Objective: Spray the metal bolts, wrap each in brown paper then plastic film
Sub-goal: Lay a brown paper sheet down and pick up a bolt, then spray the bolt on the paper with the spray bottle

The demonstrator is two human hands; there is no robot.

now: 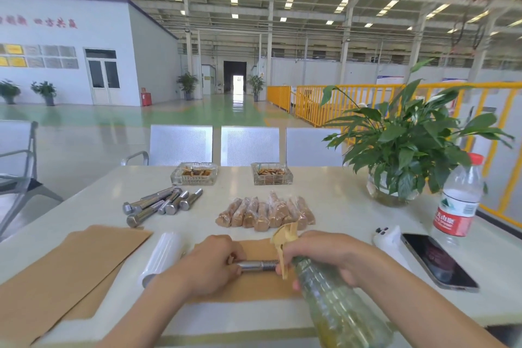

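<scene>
Your left hand [210, 258] pinches the bolt [258, 265] on the brown paper [254, 288], right hand [324, 254] grips the spray bottle [336, 308]: overspray toward 3 o'clock could hit the phone [437, 261].

left hand [210, 260] grips bolt [258, 265] | right hand [322, 256] holds spray bottle [333, 305]

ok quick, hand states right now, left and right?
Left hand: closed, holding the bolt over the brown paper.
Right hand: closed, holding the spray bottle.
</scene>
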